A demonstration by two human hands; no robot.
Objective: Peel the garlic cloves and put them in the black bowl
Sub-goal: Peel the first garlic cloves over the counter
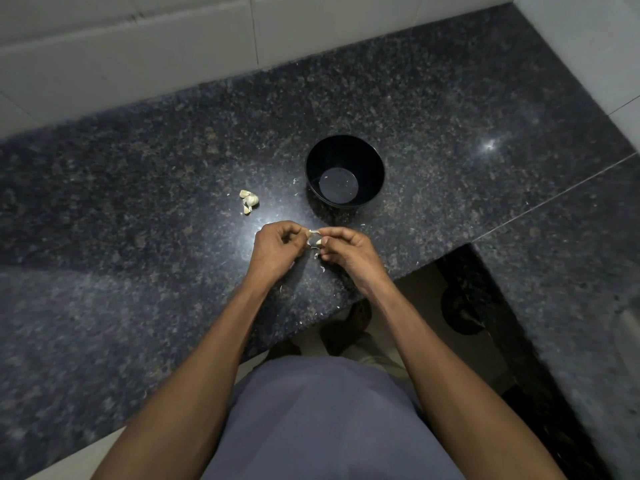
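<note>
Left hand: the left hand [277, 245] is curling its fingers and pinching one end of a garlic clove [316, 237], seemingly to steady it while the skin is being worked off.
Right hand: the right hand [348, 251] is pinching the other side of the same clove with thumb and fingertips, in what looks like a pull on the papery skin.
Clove in hand: it is sitting between the two sets of fingertips, held just above the tabletop [138, 271] and near its front edge; how much skin is left on it is too small to tell.
Why held there: the hands are working low over the tabletop, probably so the skin falls onto it and not to the floor; pale skin scraps [321, 268] are lying under and around the hands.
Black bowl: the black bowl [311, 157] is standing upright just beyond the hands, slightly towards the right hand, likely placed close for a short drop. No clove is showing inside it.
Waiting garlic: a small cluster of unpeeled cloves [249, 200] is lying on the tabletop beyond the left hand and left of the bowl, apart from both, within easy reach.
Step, as judged: peeling is under way on an early clove, with the cluster not yet done.
</note>
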